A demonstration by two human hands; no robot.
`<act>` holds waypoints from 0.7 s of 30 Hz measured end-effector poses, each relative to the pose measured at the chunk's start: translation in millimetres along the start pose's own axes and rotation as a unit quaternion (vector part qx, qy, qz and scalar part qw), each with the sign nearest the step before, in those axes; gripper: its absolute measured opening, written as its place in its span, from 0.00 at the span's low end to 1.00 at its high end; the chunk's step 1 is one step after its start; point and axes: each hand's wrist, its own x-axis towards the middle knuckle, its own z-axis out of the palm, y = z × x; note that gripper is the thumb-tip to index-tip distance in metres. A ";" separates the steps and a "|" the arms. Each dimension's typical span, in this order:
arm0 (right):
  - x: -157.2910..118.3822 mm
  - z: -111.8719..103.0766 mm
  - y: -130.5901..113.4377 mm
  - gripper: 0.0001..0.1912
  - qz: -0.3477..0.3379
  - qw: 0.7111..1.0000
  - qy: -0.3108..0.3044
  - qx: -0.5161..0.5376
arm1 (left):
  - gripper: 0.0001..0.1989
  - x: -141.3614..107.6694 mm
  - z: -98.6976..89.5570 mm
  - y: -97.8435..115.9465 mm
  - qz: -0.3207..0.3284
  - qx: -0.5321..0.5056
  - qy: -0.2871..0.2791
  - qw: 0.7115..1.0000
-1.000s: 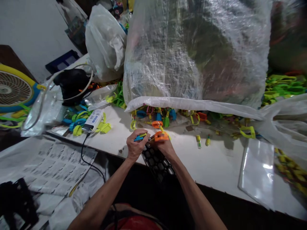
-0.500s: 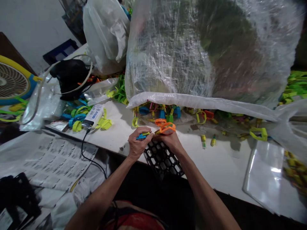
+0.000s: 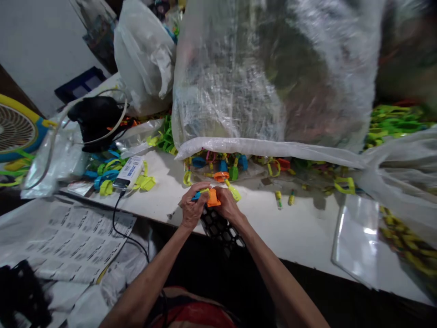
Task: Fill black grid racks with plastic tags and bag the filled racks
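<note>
My left hand (image 3: 193, 207) has its fingers wrapped round a small blue piece (image 3: 195, 196), and its thumb lies against an orange plastic piece (image 3: 213, 197). Close beside it, my right hand (image 3: 227, 204) is closed at the orange piece's right side. A yellow-green piece (image 3: 234, 191) sticks out beyond the right fingers; how it is held is hidden. Below both hands, a black tray with hexagonal holes (image 3: 223, 230) reaches over the front edge of the white table (image 3: 266, 228). Another orange piece (image 3: 221, 176) lies just behind the hands.
Behind stands a big clear plastic bag (image 3: 239, 82) with colourful pieces along its base. Two small yellow-green vials (image 3: 279, 199) lie to the right, near flat clear bags (image 3: 357, 237). Left are a white device (image 3: 129, 172) with a black cable, label sheets (image 3: 75, 241) and a fan (image 3: 17, 130).
An orange piece that was above my right hand is now between both hands. A yellow-green piece now shows past my right fingers. The view has shifted slightly.
</note>
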 end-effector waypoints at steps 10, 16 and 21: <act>-5.5 -45.5 10.7 0.12 0.060 0.994 0.043 -0.076 | 0.35 -7.0 -14.3 -4.2 -0.054 -0.097 -0.027 0.993; 12.0 -47.7 10.5 0.09 0.123 0.964 0.020 -0.234 | 0.36 8.9 -26.8 7.4 0.077 0.045 -0.138 0.986; 0.0 -44.0 17.5 0.05 0.113 0.983 0.143 -0.033 | 0.20 17.9 -21.5 6.2 0.197 0.093 -0.204 0.954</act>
